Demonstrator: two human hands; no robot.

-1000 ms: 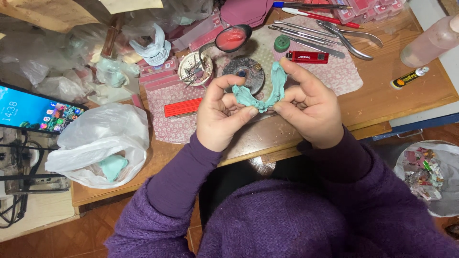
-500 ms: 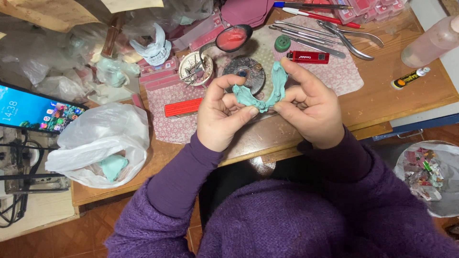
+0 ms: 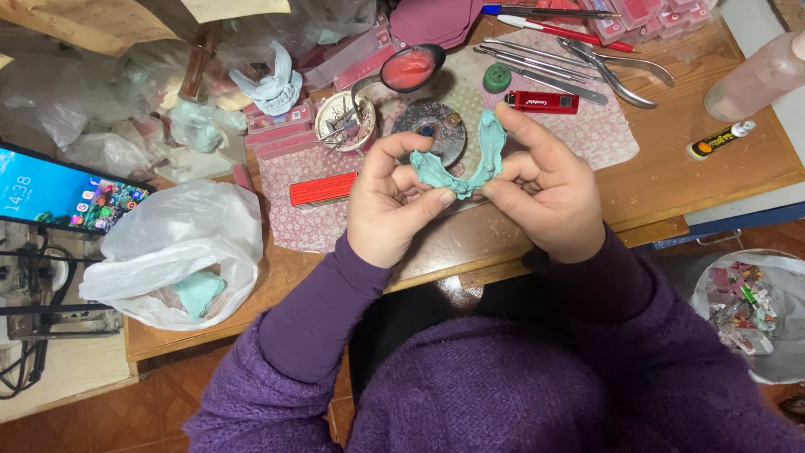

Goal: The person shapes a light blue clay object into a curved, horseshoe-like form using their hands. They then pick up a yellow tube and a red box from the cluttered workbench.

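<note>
I hold a teal, horseshoe-shaped dental cast point(image 3: 470, 172) of matte, chalky plaster above the wooden table's point(image 3: 671, 189) edge, between both hands. My left hand point(image 3: 390, 205) pinches its left arm between thumb and curled fingers; my right hand point(image 3: 545, 197) pinches the right arm, index finger laid along its ridged, tooth-bumped outer curve. Both hands are closed on the cast, nearly touching at the thumbs.

Under it lies a pink flower-patterned cloth mat point(image 3: 587, 134). Just behind the cast sits a round dark metal disc point(image 3: 429, 126), and beside that a small round tin of metal bits point(image 3: 344, 122). A glossy red rectangular lighter point(image 3: 541, 102) lies near my right fingertips, with a white label on its side; a flat orange-red box point(image 3: 323, 189) lies left of my left hand. Steel pliers and hand tools point(image 3: 587, 71) rest at the mat's far edge. A small yellow-and-black glue tube point(image 3: 719, 139) lies to the right. A crinkled white plastic bag point(image 3: 176, 252), left, holds another teal lump point(image 3: 197, 292).
</note>
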